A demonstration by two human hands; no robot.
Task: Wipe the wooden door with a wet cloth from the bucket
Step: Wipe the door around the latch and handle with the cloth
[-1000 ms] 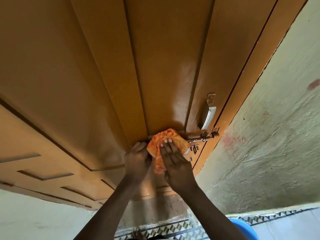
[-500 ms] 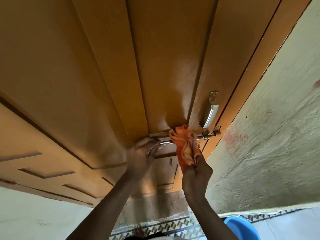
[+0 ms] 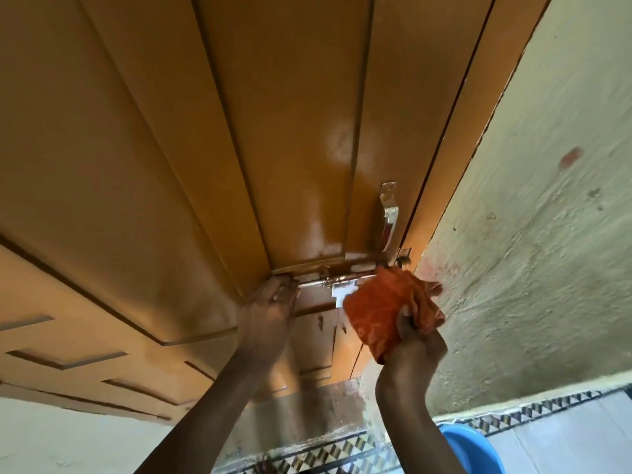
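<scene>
The brown wooden door (image 3: 266,124) fills the upper left of the view, with a wet sheen on its middle panel. My right hand (image 3: 415,350) grips a bunched orange cloth (image 3: 383,313) against the door's right edge, just below the metal handle (image 3: 388,217) and at the right end of the sliding bolt (image 3: 342,280). My left hand (image 3: 270,313) rests flat on the door, fingertips touching the bolt's left end. The blue bucket (image 3: 472,449) shows at the bottom right, partly hidden by my right forearm.
A rough pale green wall (image 3: 533,254) stands right of the door frame. Patterned tile edging (image 3: 526,410) runs along the floor below, beside white floor tiles (image 3: 564,439).
My right hand has carried the cloth rightward along the bolt, from the door's middle to its right edge. My left hand stayed at the bolt's left end.
</scene>
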